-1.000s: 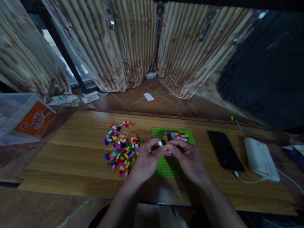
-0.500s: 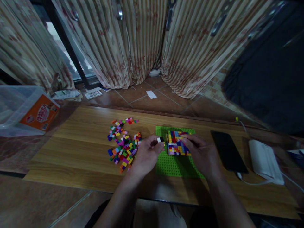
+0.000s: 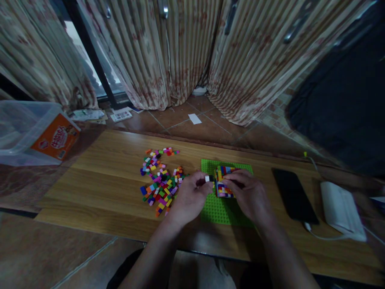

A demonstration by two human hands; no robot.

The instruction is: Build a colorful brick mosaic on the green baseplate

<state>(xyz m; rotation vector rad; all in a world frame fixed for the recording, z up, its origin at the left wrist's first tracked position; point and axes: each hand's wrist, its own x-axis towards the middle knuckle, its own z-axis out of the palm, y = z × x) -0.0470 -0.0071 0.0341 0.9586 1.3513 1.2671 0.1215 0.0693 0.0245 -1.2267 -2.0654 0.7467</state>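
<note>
A green studded baseplate point(image 3: 221, 210) lies on the wooden table point(image 3: 105, 180). On it stands a block of many-coloured small bricks point(image 3: 221, 182). My right hand point(image 3: 248, 196) covers the right part of that block, fingers curled on it. My left hand point(image 3: 189, 196) sits just left of the block and pinches small bricks, a white one point(image 3: 207, 178) showing at its fingertips. A loose pile of coloured bricks point(image 3: 159, 182) is spread to the left of my left hand.
A black phone point(image 3: 294, 194) with a cable lies right of the baseplate, and a white box-shaped device point(image 3: 339, 208) beyond it. A clear plastic bin with an orange label point(image 3: 39, 134) stands at the far left. Striped curtains point(image 3: 186, 56) hang behind the table.
My right hand has moved left over the brick block, hiding more of it. My left hand has kept its pinch on the small bricks and stayed beside the block. The view has shifted slightly.
</note>
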